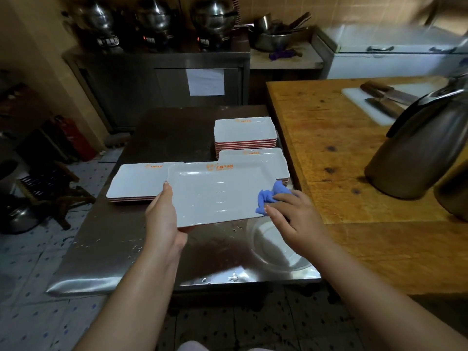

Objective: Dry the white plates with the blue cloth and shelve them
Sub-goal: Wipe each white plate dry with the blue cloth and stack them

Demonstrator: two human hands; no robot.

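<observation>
Left hand (162, 211) gripping left edge of white plate (215, 193) — thumb on top, held above steel table (106, 249), right hand (291, 214) fingers curled, pressing bunched blue cloth (271, 196) onto plate's right edge — three plate stacks (245, 130) behind.

The steel tabletop (106, 252) carried three stacks of white rectangular plates with orange rims. One low stack (138, 182) lay toward its left side, a taller stack (245, 134) stood near the far right corner, and a third stack (266, 160) sat just in front of that one, along the right edge. A shallow metal bowl (276, 247) rested on the near right part, and water drops (234, 276) dotted the front edge. Just beside it on the right stood a higher wooden tabletop (329, 138), bearing a white cutting board (367, 107) with two cleavers (387, 98) and a metal jug (415, 148).
</observation>
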